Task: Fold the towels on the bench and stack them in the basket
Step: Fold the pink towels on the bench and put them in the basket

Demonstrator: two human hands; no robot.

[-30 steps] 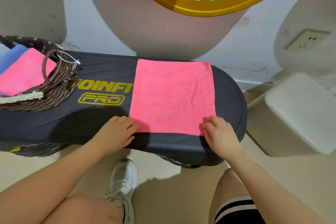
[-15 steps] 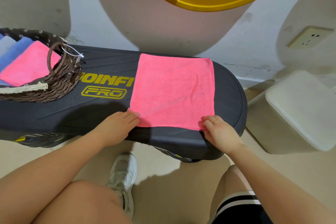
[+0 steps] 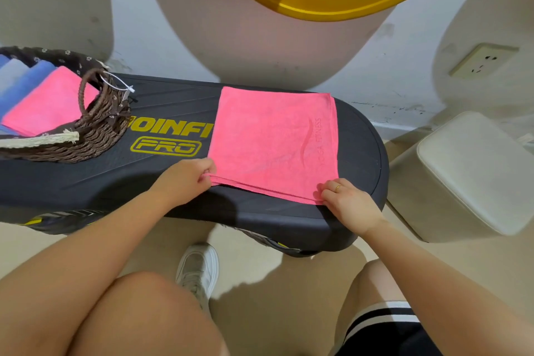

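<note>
On the black tabletop (image 3: 161,182) a folded pink towel (image 3: 274,141) lies flat (layered edges showing), its near corners pinched by the left hand (image 3: 187,179) and right hand (image 3: 351,205), fingers curled. At far left, folded towels are stacked in the wicker basket (image 3: 98,133).

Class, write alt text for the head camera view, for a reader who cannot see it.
A person's left hand and right hand pinch the near corners of a folded pink towel lying on a black bench. At the bench's left end, a wicker basket holds folded pink and blue towels.
</note>
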